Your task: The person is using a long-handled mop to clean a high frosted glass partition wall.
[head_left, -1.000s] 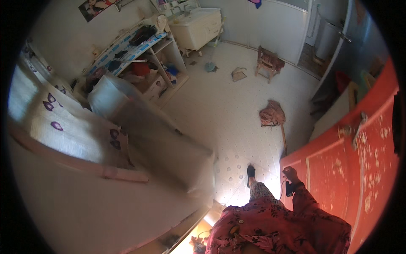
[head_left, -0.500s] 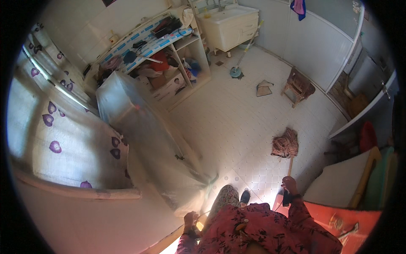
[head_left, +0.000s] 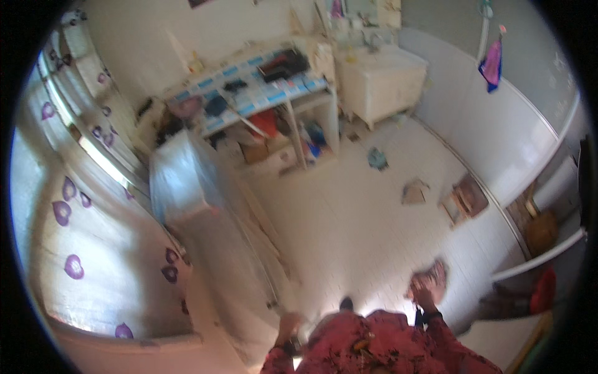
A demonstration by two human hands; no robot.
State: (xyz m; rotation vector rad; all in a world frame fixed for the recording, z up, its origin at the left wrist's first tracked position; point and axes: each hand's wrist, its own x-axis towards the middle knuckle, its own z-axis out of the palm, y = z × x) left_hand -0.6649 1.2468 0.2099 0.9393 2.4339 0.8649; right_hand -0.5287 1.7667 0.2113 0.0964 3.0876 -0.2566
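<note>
My right hand (head_left: 425, 299) is closed round the handle of a mop whose reddish-brown string head (head_left: 435, 278) lies on the floor just beyond it. From this angle the hand covers most of the handle. At the lower middle, my left hand (head_left: 289, 325) is smeared by motion, so its fingers do not show clearly. Close by it hangs a translucent plastic sheet (head_left: 230, 268) draped over a long piece of furniture. A dark shoe tip (head_left: 346, 303) shows between my hands.
Ahead on the tiled floor (head_left: 324, 212) are a wooden stool (head_left: 467, 198), a flat brownish piece (head_left: 415, 192) and a teal mop head (head_left: 377, 158). A cluttered counter (head_left: 271, 100) and a white washbasin cabinet (head_left: 380, 81) line the back. A heart-patterned curtain (head_left: 93, 212) hangs left.
My view has tilted up and the room's things sit lower in the picture. The mop head now appears nearer my right hand, which still grips the handle.
</note>
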